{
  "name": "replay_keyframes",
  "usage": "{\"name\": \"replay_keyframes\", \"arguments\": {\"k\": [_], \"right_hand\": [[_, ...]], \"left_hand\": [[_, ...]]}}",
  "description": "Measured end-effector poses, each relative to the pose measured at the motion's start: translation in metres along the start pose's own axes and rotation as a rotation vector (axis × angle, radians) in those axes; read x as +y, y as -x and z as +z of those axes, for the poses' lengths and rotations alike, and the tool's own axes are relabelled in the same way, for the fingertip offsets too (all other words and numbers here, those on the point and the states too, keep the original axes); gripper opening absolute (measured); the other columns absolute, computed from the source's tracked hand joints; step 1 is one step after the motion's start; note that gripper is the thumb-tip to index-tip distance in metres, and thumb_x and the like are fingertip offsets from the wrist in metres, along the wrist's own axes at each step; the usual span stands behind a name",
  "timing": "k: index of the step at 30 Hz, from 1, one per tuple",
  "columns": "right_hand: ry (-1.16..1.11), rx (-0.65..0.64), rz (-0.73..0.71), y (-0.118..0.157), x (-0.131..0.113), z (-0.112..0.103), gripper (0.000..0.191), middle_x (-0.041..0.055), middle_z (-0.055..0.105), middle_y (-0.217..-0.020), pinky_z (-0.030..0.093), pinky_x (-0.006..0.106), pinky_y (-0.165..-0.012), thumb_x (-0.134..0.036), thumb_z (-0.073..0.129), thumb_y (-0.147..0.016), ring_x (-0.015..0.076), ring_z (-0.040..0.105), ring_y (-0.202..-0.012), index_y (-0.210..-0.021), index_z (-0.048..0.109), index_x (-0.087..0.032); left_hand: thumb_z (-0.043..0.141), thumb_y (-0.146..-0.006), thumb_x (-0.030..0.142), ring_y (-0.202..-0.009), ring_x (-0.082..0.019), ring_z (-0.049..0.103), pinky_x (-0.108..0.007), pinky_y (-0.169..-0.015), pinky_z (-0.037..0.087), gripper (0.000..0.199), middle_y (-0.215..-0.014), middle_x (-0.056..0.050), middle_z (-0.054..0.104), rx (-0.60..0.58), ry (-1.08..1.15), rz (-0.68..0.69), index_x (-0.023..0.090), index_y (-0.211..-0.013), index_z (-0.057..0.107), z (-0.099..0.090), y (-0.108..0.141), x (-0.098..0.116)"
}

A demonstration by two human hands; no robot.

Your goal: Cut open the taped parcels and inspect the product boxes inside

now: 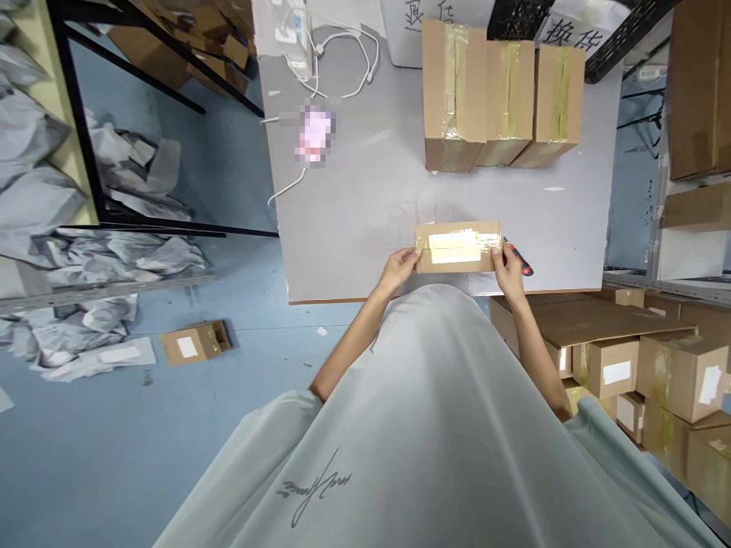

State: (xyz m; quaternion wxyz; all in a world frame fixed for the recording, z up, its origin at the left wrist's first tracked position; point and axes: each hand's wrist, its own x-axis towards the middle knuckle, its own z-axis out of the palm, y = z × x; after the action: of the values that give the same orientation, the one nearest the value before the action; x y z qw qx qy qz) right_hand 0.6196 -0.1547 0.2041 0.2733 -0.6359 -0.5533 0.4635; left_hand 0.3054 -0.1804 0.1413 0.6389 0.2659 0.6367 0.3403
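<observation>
Taped carton [458,247]: over the near part of the grey table [354,228], just inside its front edge and directly ahead of the person's body; whether it rests on the surface or is slightly raised, cannot tell
Carton axis: long side runs left to right, roughly parallel to the table's front edge, bridging the space between the hands
Carton top: white label [448,257] facing up, glossy tape across it; print too small to read
Left hand [401,268]: thumb and fingers closed on the carton's left end
Right hand [508,272]: fingers closed on the right end
Hands versus carton: one at each short end, carton between them; neither hand nearer to it than the other
Red-and-black tool [522,262]: just beyond the right end, partly behind the right fingers, lying obliquely; probably a cutter; contact with the hand, cannot tell; right hand clearly the nearer one
Three larger cartons [511,99]: side by side toward the back, apart from the held one, tape strips along their tops
Back left: pixelated pink item [314,137], white cable [371,57] near it
</observation>
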Motion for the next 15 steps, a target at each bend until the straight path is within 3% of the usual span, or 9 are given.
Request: {"name": "replay_keyframes", "arguments": {"k": [4,9,15], "right_hand": [[-0.059,-0.002,0.001,-0.007,0.002,0.03,0.084,0.0151,0.071,-0.165,0.048,0.054,-0.135,-0.083,0.053,-0.108,0.0372,0.064,-0.154,-0.167,0.063,-0.023],[-0.067,-0.13,0.068,-0.015,0.014,0.068,0.091,0.0151,0.078,-0.154,0.054,0.054,-0.129,-0.092,0.055,-0.1,0.0373,0.073,-0.142,-0.158,0.07,-0.023],[-0.111,-0.167,0.099,-0.026,0.032,0.065,0.088,0.0144,0.077,-0.157,0.054,0.055,-0.13,-0.092,0.065,-0.095,0.037,0.071,-0.147,-0.151,0.075,-0.024]], "left_hand": [[0.083,-0.095,0.067,-0.115,-0.031,0.079,-0.042,-0.102,0.065,0.05,-0.118,-0.013,0.086,0.18,-0.131,0.122,0.021,-0.111,0.084,-0.033,0.004,0.004],[0.087,-0.091,0.059,-0.109,-0.03,0.078,-0.04,-0.099,0.064,0.039,-0.112,-0.012,0.086,0.312,-0.212,0.092,0.022,-0.104,0.082,-0.064,0.01,0.0],[0.089,-0.09,0.053,-0.123,-0.032,0.077,-0.045,-0.111,0.063,0.038,-0.13,-0.014,0.085,0.273,-0.119,0.03,0.021,-0.111,0.081,-0.07,0.015,-0.006]]}}
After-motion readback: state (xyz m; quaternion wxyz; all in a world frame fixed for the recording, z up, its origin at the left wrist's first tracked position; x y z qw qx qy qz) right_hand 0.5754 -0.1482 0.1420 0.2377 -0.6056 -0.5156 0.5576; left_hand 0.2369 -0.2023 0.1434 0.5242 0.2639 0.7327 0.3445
